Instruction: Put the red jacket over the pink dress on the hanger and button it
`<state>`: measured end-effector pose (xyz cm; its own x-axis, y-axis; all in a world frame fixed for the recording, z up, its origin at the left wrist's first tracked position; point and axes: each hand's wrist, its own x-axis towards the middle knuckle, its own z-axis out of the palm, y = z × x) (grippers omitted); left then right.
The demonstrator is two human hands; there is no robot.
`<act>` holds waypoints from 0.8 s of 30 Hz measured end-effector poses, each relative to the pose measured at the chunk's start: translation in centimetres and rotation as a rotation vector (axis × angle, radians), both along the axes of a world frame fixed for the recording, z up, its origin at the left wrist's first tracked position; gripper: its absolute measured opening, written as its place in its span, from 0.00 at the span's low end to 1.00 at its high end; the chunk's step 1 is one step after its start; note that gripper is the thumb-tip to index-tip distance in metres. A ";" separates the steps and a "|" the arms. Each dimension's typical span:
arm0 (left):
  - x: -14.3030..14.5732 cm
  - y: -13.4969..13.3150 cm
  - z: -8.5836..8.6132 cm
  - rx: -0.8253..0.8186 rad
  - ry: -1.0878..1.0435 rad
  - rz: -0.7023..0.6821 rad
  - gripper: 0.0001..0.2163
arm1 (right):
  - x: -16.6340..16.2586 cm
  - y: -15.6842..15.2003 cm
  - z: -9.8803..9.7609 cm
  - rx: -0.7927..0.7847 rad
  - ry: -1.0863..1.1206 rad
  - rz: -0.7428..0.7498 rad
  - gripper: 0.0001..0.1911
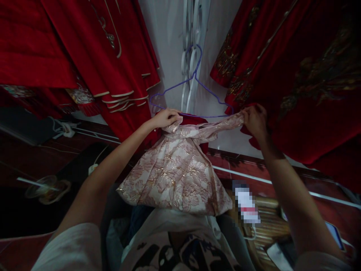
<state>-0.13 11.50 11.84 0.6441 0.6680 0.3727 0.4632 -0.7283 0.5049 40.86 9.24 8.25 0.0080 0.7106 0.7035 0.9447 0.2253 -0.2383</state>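
A pale pink brocade garment [176, 173] with gold floral pattern hangs from both my hands, stretched along its top edge. My left hand [166, 117] is closed on the left end of that edge. My right hand [254, 119] pinches the right end. Just behind and above the garment's top edge is a blue wire hanger [191, 81], hooked on a white rack on the wall. A bit of red cloth [194, 119] shows under the hanger's bottom bar, behind the pink fabric.
Red embroidered garments hang at the upper left [84, 49] and upper right [304, 75]. Below right are a woven bamboo surface [267, 229] and a phone [334, 233]. White cables [66, 130] lie on the dark red floor at left.
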 end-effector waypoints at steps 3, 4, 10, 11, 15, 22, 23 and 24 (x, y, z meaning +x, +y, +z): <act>0.1 -0.2 0.2 -0.008 0.004 0.013 0.09 | 0.2 0.2 -0.2 0.000 0.008 0.020 0.03; 0.0 -0.2 0.2 -0.005 0.010 0.012 0.09 | 0.2 0.3 -0.2 0.006 0.009 0.026 0.03; -0.3 -0.1 -0.1 0.037 0.057 0.008 0.11 | 0.0 -0.3 0.2 0.036 0.072 0.003 0.05; -0.3 -0.1 -0.2 0.038 0.059 0.002 0.11 | -0.2 -0.5 0.5 0.030 0.101 -0.012 0.06; 0.3 -0.2 -0.5 0.003 0.033 -0.070 0.12 | -2.4 -1.1 2.4 0.046 0.204 -0.002 0.13; 2.7 -1.8 -0.8 -0.046 -0.090 -0.110 0.12 | -8.8 1.3 5.3 0.097 0.242 0.126 0.15; 2.8 -1.9 -0.8 -0.037 -0.120 -0.088 0.13 | -9.3 1.6 5.4 0.091 0.242 0.121 0.15; 2.7 -1.9 -0.8 -0.029 -0.155 -0.051 0.14 | -9.6 1.8 5.4 0.086 0.241 0.112 0.15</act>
<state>2.59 9.63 11.02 0.6134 0.6481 0.4515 0.3410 -0.7329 0.5888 31.25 11.09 13.70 0.1070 0.6545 0.7485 0.8312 0.3542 -0.4285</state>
